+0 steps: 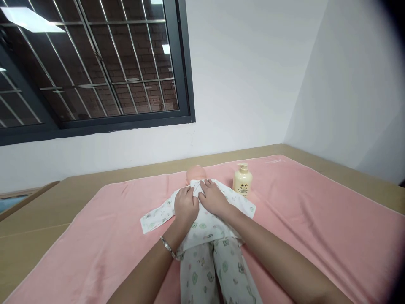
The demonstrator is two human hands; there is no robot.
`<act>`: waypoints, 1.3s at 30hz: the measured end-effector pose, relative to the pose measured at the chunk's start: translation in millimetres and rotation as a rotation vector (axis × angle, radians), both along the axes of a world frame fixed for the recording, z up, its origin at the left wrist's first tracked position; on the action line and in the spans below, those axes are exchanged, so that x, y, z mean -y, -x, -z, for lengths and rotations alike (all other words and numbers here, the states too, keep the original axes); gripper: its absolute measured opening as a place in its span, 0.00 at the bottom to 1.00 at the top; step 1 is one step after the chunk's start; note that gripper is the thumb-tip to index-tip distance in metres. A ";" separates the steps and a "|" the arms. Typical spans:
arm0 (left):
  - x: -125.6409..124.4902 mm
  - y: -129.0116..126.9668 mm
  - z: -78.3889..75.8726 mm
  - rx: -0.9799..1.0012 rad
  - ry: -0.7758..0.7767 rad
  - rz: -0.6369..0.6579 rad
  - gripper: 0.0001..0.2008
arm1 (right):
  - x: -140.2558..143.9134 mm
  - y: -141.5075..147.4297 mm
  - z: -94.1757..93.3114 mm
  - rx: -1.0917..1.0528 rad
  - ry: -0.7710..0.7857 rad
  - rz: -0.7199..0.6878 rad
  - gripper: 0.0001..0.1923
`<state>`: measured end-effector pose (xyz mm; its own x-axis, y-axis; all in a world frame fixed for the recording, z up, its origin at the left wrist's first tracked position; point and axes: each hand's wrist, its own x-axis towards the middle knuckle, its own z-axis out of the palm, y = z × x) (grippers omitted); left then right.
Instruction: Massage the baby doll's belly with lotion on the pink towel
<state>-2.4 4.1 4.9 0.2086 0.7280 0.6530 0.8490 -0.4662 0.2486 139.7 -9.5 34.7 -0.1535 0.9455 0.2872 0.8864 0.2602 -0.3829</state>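
A baby doll (pixel 196 172) lies on its back, its bare head at the far end. It wears a white long-sleeved shirt (pixel 207 226) with small green prints and matching trousers (pixel 198 272). Both sleeves are spread out to the sides. My left hand (pixel 186 206), with a silver bracelet at the wrist, is curled closed on the shirt front at the chest. Beside it, my right hand (pixel 214 197) rests on the upper chest near the collar, fingers stretched out and apart. The fabric under my palms is hidden.
A cream pump bottle (pixel 242 180) stands by the doll's right-hand sleeve in view. A pink blanket (pixel 300 228) covers most of the wooden surface (pixel 38 228). White walls (pixel 240 76) rise behind, with a dark-framed barred window (pixel 186 63) at the upper left.
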 end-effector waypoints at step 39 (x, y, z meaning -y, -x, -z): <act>2.8 -4.5 -9.0 0.167 0.282 -0.100 0.22 | 19.0 16.1 -10.6 0.379 -0.221 -0.114 0.16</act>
